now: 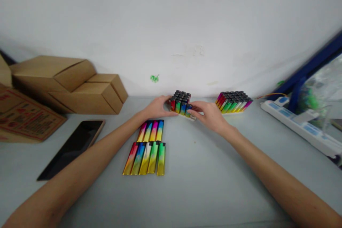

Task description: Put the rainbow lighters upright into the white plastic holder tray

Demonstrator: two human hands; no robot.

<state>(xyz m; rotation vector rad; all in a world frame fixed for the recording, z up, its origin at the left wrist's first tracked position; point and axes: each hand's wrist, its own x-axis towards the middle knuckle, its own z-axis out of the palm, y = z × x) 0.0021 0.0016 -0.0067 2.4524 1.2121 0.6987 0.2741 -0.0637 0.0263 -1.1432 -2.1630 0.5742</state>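
A tight block of upright lighters (pixel 180 97) with black tops and shiny rainbow bodies stands on the table near the wall. My left hand (pixel 157 107) curves round the block's left side, its thumb along the front and its fingers behind. At the block's front right corner, my right hand (pixel 212 114) pinches one blue and yellow lighter (pixel 188 107) between thumb and fingers. Closer to me lie two rows of lighters on their sides: an upper row (pixel 150 130) and a lower row (pixel 144 159). Another upright block of lighters (pixel 233 101) stands farther right.
On the left are brown cardboard boxes (pixel 72 92), a printed carton (pixel 29 115) and a dark phone or tablet (pixel 73 148). A white power strip (pixel 301 123) and clear plastic bag (pixel 317 92) sit at the right, by a blue frame (pixel 315 64). The wall (pixel 171 25) closes off the back.
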